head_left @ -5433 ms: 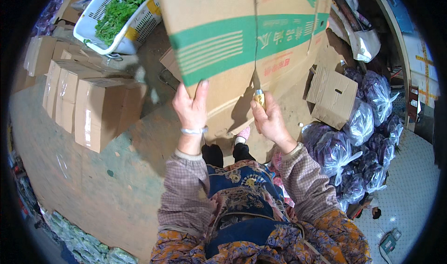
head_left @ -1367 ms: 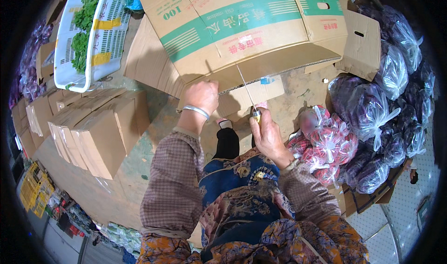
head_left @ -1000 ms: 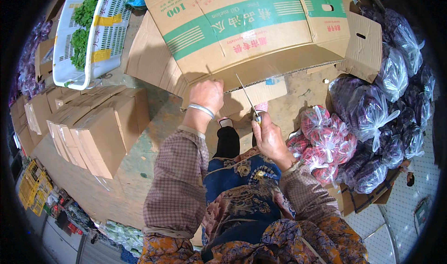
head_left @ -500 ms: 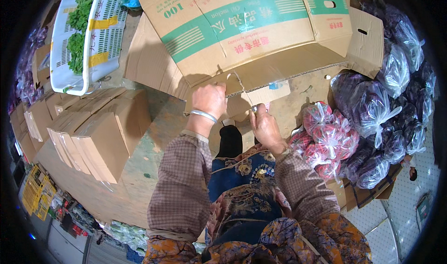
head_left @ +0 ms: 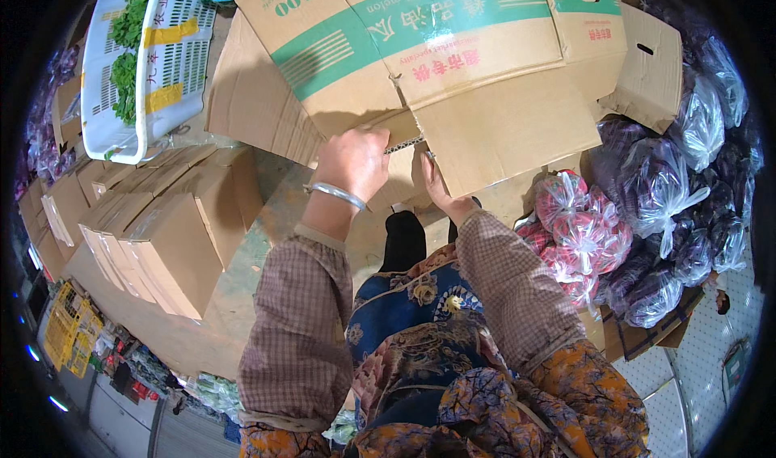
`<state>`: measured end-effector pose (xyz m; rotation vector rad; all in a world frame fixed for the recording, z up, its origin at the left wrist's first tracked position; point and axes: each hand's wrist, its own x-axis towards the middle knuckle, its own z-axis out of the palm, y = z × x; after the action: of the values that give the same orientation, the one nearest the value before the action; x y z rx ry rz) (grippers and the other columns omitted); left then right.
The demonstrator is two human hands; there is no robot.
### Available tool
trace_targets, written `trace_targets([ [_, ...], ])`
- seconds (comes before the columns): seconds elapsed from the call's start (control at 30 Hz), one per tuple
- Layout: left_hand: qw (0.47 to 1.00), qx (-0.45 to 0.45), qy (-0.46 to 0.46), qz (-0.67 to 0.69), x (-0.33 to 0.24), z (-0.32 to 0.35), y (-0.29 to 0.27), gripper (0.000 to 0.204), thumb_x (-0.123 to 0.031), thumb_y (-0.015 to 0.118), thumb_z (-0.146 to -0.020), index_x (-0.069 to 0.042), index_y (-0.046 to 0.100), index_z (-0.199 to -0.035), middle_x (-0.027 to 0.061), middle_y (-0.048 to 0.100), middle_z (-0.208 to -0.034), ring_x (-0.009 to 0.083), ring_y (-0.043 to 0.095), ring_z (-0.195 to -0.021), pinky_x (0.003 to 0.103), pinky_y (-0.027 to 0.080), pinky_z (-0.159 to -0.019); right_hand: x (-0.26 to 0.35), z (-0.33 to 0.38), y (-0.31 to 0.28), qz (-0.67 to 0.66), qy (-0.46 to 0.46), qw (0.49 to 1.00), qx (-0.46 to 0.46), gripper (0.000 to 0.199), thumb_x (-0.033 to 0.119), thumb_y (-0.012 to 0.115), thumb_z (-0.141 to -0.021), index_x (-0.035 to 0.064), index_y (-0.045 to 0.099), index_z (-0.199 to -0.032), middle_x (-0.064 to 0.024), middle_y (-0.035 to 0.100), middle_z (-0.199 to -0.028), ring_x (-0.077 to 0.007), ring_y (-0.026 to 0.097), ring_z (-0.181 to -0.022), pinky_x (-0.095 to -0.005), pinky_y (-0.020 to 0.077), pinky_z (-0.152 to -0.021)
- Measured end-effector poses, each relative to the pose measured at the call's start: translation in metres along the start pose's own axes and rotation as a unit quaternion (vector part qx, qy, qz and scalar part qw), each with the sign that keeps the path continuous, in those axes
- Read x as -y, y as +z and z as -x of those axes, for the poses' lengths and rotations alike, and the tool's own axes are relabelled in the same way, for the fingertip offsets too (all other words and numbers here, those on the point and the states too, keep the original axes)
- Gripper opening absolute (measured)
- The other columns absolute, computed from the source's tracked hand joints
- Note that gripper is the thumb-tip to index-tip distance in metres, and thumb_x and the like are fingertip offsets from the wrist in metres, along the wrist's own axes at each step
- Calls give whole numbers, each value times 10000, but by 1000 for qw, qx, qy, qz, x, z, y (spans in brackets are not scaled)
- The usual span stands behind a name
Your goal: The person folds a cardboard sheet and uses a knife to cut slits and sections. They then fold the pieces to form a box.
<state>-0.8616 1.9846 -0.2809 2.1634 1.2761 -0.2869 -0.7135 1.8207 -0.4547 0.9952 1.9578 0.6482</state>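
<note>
A large flattened cardboard box (head_left: 453, 50) with a green band and red print spreads across the top middle. My left hand (head_left: 352, 167), with a silver bangle at the wrist, is closed on the edge of its near left part. A slit in the cardboard ends near that hand. To the right of the slit, a plain brown flap (head_left: 505, 130) hangs toward me. My right hand (head_left: 439, 185) is at this flap's left edge, partly hidden behind it. Something small and shiny shows at its fingers, too small to name.
A white plastic basket (head_left: 172, 70) with leafy greens stands upper left. Folded brown cartons (head_left: 174, 244) lie left on the floor. At right sit clear bags of red produce (head_left: 582, 240) and bags of dark purple produce (head_left: 647, 183). A yellow crate (head_left: 71, 329) is far left.
The right part of the near flap has swung down toward me, parting from the left part along the slit. My right hand has moved up and slightly left, to the flap's edge.
</note>
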Motion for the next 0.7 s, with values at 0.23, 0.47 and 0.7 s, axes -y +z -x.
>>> trace_targets([
  [0.23, 995, -86, 46, 35, -13, 31, -17, 251, -52, 585, -664, -57, 589, -915, 133, 603, -831, 301, 591, -710, 351, 485, -580, -82, -1, -24, -317, 102, 938, -100, 412, 305, 402, -880, 11, 439, -1166, -101, 523, -1102, -219, 553, -924, -340, 481, -770],
  [0.47, 977, -164, 130, 41, -50, 76, -101, 174, -38, 569, -623, -71, 548, -793, 61, 508, -633, 231, 539, -562, 327, 423, -472, -151, 39, -63, -463, 224, 827, -226, 472, 318, 464, -856, 16, 407, -1214, -169, 482, -1150, -273, 519, -1002, -380, 459, -826],
  [0.7, 940, -263, 188, -109, -83, 91, -178, 201, -14, 544, -644, -31, 568, -844, 54, 506, -640, 196, 521, -558, 291, 422, -480, -190, 17, -107, -602, 262, 734, -171, 321, 252, 502, -832, 24, 548, -1052, -160, 557, -994, -296, 543, -874, -386, 448, -741],
])
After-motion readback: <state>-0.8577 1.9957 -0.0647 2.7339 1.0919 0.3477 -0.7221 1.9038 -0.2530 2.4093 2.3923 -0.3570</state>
